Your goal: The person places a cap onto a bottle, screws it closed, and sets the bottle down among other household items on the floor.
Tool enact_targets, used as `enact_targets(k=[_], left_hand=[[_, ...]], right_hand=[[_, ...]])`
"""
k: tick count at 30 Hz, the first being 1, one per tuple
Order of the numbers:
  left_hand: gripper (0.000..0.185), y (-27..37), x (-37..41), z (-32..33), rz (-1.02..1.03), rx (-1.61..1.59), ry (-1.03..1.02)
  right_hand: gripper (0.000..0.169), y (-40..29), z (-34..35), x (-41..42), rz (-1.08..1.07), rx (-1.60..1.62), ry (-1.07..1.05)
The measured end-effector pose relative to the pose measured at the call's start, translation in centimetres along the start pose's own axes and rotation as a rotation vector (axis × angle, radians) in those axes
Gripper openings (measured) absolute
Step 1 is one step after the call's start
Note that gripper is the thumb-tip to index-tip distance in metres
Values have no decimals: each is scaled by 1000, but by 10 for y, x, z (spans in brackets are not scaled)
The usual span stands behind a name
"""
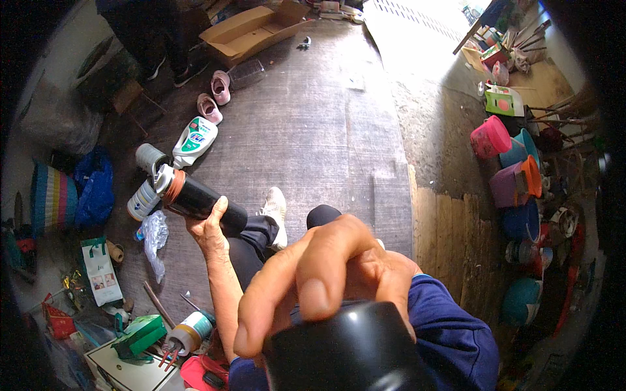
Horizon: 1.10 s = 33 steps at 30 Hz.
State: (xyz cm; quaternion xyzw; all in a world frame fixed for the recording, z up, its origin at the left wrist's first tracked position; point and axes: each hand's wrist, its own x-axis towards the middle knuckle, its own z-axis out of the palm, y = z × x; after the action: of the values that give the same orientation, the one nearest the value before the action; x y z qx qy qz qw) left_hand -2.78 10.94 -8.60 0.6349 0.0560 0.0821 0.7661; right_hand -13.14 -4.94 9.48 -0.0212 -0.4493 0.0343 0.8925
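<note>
In my left hand is a black cylindrical bottle, tilted, with an orange cord wound around its neck and a white top. The fingers pass beneath it and the thumb lies along its side. My right hand is close to the camera, its fingers curled onto a glossy black cup-like object. The lower part of that object runs out of view, so its full shape is hidden. Beyond the bottle's top, a can and a white detergent bottle are on the floor.
Pink shoes and an open cardboard box lie ahead on the left. Another person's legs stand at upper left. Several buckets line the right side. A white cabinet at lower left bears a green box.
</note>
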Motion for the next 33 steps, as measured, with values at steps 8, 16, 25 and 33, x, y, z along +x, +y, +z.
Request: enact_targets(k=[8,16,25,33], left_hand=[[53,4,-3,5,4,45,16],[50,1,-1,-1,-32,6,34],[58,8,-1,1,-54,12,30],[60,-2,0,-3,-47,-10,12]], right_hand=[[97,-10,2,-19,167,-26,239],[98,-16,-15,-39,269,-48,345],[98,-18,-12,-37,258,-17,365],[98,-11,-7,-31,214,46,314]])
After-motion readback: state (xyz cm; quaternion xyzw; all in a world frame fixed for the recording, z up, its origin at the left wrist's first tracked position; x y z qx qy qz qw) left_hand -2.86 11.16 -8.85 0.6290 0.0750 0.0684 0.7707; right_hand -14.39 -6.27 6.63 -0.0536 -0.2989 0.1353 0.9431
